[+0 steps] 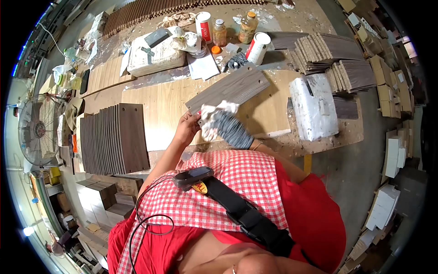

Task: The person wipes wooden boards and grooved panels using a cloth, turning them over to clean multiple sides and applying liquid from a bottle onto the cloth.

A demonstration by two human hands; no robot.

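- Head view, lower centre: a red-and-white checked apron [214,189] is worn over red clothing, and a black strap [235,205] is fastened across it.
- Left hand [186,129], centre of the frame: bare, with the fingers closed on the lower left corner of a grey wood-grain panel.
- Right hand [232,130], just right of the left hand: covered by a grey knit glove and closed on a bunched white cloth [211,122]; the fingertips are hidden by the cloth.
- Grey wood-grain panel [230,89], centre of the frame: set aslant, with its far end toward the upper right; its near edge is partly covered by the cloth. Whether it is fully supported by the surface below cannot be told.
- Light wood-grain sheet [157,102]: laid under the panel across the worktable.
- Row of grey panels [114,139], left of centre: stood closely side by side.
- White wrapped block [314,107], right of centre: placed near further stacked panels [351,75].
- Upper centre: two red-and-white cans [258,48], two jars [219,34], an orange cap [216,50] and a dark glove [236,61] are grouped near a wrapped package [157,57].
- Brown strips [159,13], top edge: arranged in a long row.
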